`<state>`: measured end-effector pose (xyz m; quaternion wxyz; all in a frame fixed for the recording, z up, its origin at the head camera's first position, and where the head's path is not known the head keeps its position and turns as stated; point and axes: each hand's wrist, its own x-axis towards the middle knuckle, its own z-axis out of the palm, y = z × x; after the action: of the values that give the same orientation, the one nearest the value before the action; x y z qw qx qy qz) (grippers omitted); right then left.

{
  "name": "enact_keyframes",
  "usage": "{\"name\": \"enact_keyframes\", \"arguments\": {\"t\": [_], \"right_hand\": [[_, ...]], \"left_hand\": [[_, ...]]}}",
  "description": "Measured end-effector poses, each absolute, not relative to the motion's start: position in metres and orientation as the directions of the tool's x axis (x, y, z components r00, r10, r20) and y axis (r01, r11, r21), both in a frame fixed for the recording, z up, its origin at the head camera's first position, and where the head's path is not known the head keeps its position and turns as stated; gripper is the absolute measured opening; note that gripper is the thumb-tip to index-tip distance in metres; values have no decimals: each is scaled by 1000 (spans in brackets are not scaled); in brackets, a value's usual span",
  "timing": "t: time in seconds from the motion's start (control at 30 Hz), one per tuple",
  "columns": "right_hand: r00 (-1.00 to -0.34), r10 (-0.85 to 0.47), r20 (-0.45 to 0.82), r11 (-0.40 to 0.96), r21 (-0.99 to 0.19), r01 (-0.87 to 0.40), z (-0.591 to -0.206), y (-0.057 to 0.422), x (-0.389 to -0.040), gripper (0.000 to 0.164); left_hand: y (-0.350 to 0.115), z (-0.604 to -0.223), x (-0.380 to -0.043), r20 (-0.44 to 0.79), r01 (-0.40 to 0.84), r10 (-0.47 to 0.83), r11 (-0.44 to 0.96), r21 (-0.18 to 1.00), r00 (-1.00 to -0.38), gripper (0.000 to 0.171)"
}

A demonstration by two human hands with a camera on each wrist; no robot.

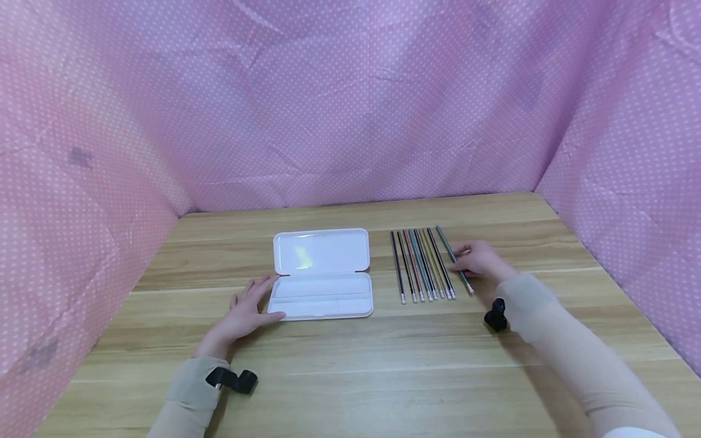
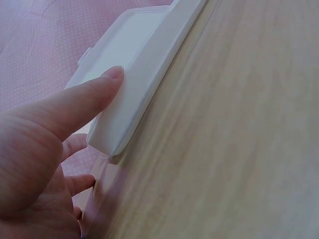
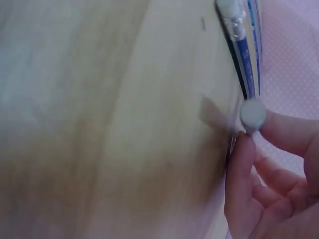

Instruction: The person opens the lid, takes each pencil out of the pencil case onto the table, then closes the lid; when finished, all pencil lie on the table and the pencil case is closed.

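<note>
A white pencil case (image 1: 320,286) lies on the wooden table with its lid (image 1: 334,250) folded back. My left hand (image 1: 244,314) is at the case's left end, fingers spread and extended. In the left wrist view the thumb (image 2: 107,82) rests against the case's front wall. My right hand (image 1: 478,258) pinches a teal pencil (image 1: 446,243) between thumb and forefinger; its round white eraser end (image 3: 252,114) faces the right wrist camera. Left of this pencil, several others (image 1: 421,264) lie side by side, erasers toward me.
The wooden tabletop (image 1: 350,377) carries the case left of centre and the pencil row right of centre. Pink dotted cloth (image 1: 350,121) hangs behind the table and along both sides. Each wrist wears a small black camera (image 1: 496,315).
</note>
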<state>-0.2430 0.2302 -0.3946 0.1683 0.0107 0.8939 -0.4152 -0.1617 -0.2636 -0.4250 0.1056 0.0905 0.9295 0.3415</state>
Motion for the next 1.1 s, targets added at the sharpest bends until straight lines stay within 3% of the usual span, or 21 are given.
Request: {"name": "enact_keyframes", "arguments": {"t": [0.5, 1.1], "right_hand": [[-966, -110, -232, 737, -672, 77, -399, 222, -242, 35], [-938, -80, -338, 663, -721, 203, -396, 218, -243, 35]], "left_hand": [[-262, -423, -159, -133, 100, 242, 754, 650, -961, 86], [-262, -424, -161, -125, 112, 251, 752, 649, -960, 85]]}}
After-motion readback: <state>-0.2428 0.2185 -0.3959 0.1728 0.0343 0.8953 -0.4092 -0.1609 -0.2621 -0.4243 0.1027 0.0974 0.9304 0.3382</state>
